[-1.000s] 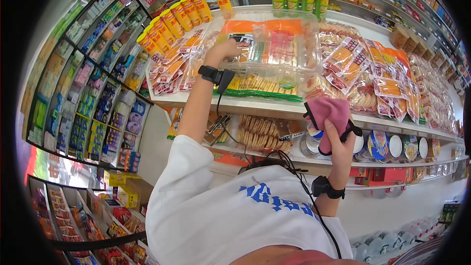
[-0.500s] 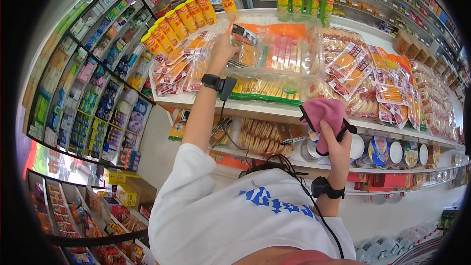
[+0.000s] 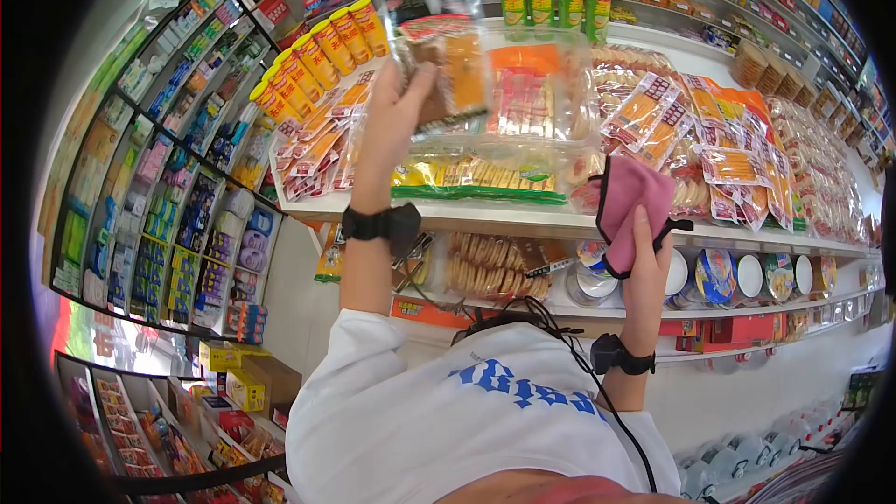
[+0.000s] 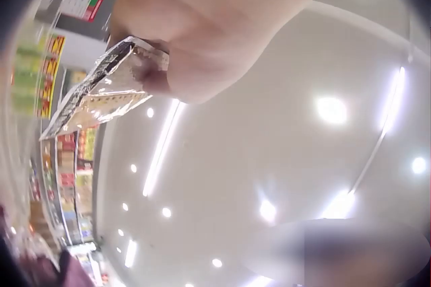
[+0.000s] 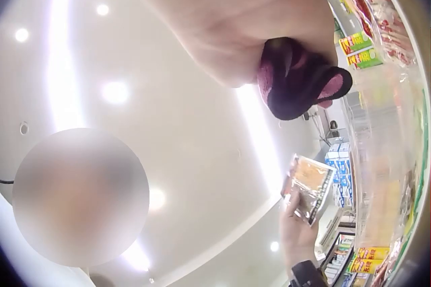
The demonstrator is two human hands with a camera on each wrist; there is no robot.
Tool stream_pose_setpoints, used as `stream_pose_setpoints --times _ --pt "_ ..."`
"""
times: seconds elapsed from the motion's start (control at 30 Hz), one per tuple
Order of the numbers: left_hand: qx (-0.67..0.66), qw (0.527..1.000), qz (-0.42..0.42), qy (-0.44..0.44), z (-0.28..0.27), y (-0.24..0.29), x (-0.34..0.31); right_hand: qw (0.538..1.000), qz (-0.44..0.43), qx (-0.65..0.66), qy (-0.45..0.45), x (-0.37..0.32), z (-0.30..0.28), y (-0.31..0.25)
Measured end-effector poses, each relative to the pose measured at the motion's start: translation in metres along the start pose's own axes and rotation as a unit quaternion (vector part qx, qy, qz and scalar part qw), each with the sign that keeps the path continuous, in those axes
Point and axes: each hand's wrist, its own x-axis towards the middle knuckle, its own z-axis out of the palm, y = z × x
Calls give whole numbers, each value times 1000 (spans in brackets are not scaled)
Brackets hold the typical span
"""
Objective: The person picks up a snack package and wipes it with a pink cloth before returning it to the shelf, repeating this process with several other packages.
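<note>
My left hand (image 3: 392, 126) holds up a flat snack packet (image 3: 459, 61) with black ends and orange-brown contents, the thumb lying over its near face. In the left wrist view the packet (image 4: 101, 92) is tilted and gripped along one edge; the right wrist view shows its see-through front (image 5: 311, 181). Beneath it on the shelf stands a clear plastic bin (image 3: 585, 98) with orange and pink packs inside. My right hand (image 3: 649, 261) grips a folded pink cloth (image 3: 635, 201) with black edging, in front of the shelf's edge.
Yellow-lidded snack cans (image 3: 331, 42) line the back left of the shelf, and green cans (image 3: 569, 5) the back right. Orange stick packs (image 3: 737, 163) are piled to the right. A lower shelf carries cup noodles (image 3: 716, 277) and biscuit packs (image 3: 490, 261).
The left hand has lifted the packet out of the clear bin and brought it up towards the head camera. The right hand keeps the pink cloth in nearly the same place.
</note>
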Motion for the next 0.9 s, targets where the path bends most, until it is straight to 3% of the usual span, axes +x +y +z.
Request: stream_pose_setpoints --times 0.07,0.13,0.2,0.3,0.4,0.53,0.63,0.73,0.83,0.9 --pt "-102 993 -33 -50 21 26 -25 1000 7 17 15 1 9 2" --pt "-118 984 -70 -116 36 36 -51 1000 -7 0 -12 -3 24 1" --pt "-139 978 -96 -123 54 32 -74 998 -15 -42 -43 -4 26 9" --pt "-205 960 -142 -126 64 35 -90 978 -29 -102 -181 -18 42 1" --pt "-250 944 -191 -104 63 38 -102 974 16 -96 -204 -18 47 -5" --pt "-279 917 -277 -68 59 42 -111 943 -58 -175 -278 -22 45 -4" --pt "-282 926 -250 -29 61 31 -114 956 -66 -171 -228 -23 44 -5" --pt "-295 925 -237 -22 68 18 -116 980 -111 -161 -47 -16 48 0" --pt "-362 898 -248 -36 76 28 -115 980 -155 -127 3 -30 62 -3" --pt "-431 864 -259 -21 90 32 -118 885 -332 -309 -107 -35 71 -11"
